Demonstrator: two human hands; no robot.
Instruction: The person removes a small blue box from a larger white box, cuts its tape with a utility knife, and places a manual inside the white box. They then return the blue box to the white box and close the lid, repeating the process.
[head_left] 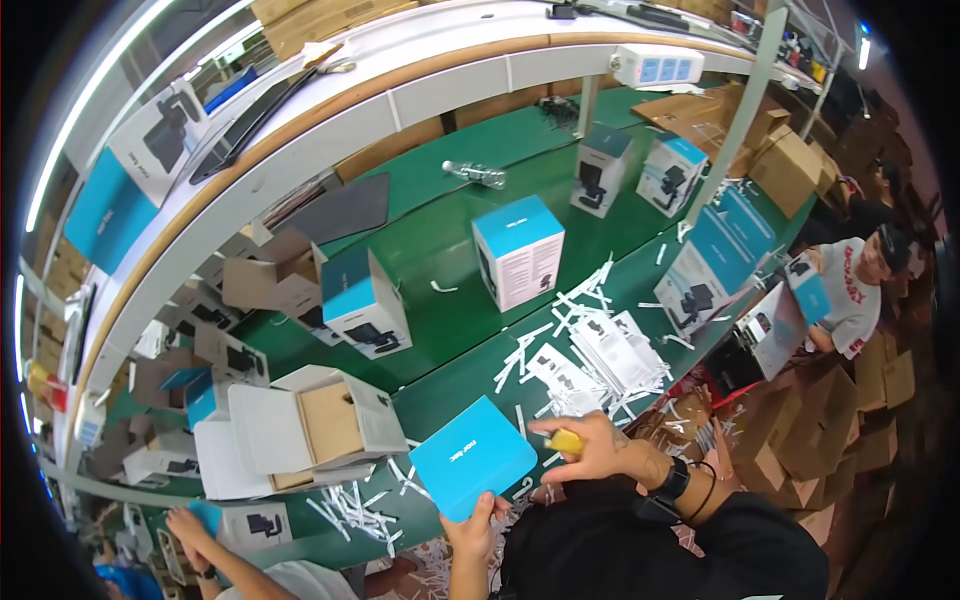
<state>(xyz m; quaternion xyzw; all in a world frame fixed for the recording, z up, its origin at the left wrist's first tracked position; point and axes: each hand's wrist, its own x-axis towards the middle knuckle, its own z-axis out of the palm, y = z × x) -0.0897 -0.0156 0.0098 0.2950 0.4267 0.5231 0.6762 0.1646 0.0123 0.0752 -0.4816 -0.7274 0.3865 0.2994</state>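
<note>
Tilted in front of me is a carton with a bright blue lid (pixel 473 455). My left hand (pixel 475 525) grips its near edge, thumb resting on the blue face. Just right of the carton, my right hand (pixel 595 450) is closed around a small yellow object (pixel 565 442), its index finger reaching toward the carton. What the yellow object is cannot be made out. White paper strips (pixel 520 362) and a pile of printed leaflets (pixel 615 355) lie beyond my right hand. To the left stands an opened white box (pixel 300 425) with a brown cardboard insert.
Blue-topped boxes (pixel 520 250) stand about the green table (pixel 440 330). A plastic bottle (pixel 474 175) lies farther back, below a shelf with a power strip (pixel 655 66). Another person's hands (pixel 190 530) are at lower left; a co-worker (pixel 850 285) holds a box at right.
</note>
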